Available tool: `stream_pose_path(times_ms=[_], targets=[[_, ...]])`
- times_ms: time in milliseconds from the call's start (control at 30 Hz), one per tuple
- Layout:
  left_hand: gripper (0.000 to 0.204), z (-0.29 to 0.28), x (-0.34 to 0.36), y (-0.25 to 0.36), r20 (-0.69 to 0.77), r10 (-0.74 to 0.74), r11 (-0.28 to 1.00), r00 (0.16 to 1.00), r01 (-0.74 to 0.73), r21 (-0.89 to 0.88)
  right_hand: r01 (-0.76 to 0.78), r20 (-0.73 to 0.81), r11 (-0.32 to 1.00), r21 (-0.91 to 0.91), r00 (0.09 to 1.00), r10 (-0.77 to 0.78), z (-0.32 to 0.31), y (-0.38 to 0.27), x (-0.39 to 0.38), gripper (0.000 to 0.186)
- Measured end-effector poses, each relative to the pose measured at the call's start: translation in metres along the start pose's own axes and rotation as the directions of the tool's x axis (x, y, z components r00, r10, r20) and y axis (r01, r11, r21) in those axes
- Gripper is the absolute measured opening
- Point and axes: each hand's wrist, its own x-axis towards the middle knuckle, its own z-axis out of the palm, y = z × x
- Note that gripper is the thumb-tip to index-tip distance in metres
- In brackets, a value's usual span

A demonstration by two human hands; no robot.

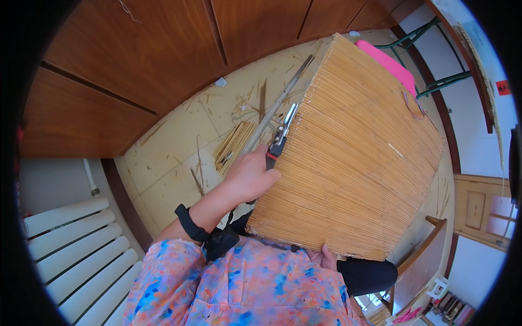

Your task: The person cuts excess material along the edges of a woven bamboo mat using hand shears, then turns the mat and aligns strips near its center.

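A large panel of thin tan reeds (364, 146), bound side by side into a mat, lies tilted across my lap. My left hand (251, 176), with a black band on its wrist, is closed around the black and red handle of hand shears (278, 142). Their silver blades lie along the panel's left edge, pointing away from me. At the near edge, my right hand (328, 257) grips the reed panel with the thumb on top; its other fingers are mostly hidden. Loose reed pieces lie bundled (235, 142) on the floor beside my left hand.
A long grey metal strip (277, 106) lies left of the panel among scattered reed scraps. Brown wooden cabinets (152, 49) line the far side, and a white radiator (81, 244) stands at left. Beyond the panel are a pink seat (389, 65) and green metal legs (448, 82).
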Motion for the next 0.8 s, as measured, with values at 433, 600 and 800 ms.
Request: stream_pose_path(times_ms=[433, 600, 800], targets=[[0.047, -0.002, 0.046, -0.005, 0.115, 0.019, 0.983, 0.993, 0.002, -0.183, -0.018, 0.032, 0.999, 0.040, 0.999, 0.017, -0.002, -0.001, 0.002, 0.050], [0.048, -0.001, 0.049, 0.006, 0.155, -0.024, 0.987, 0.988, 0.048, -0.156, -0.023, -0.006, 0.999, 0.038, 1.000, 0.023, -0.010, 0.000, 0.000, 0.051], [0.051, 0.002, 0.050, 0.006, 0.148, -0.017, 0.992, 0.989, 0.035, -0.123, -0.041, -0.035, 0.999, 0.036, 0.999, 0.042, -0.006, -0.001, -0.001, 0.051]])
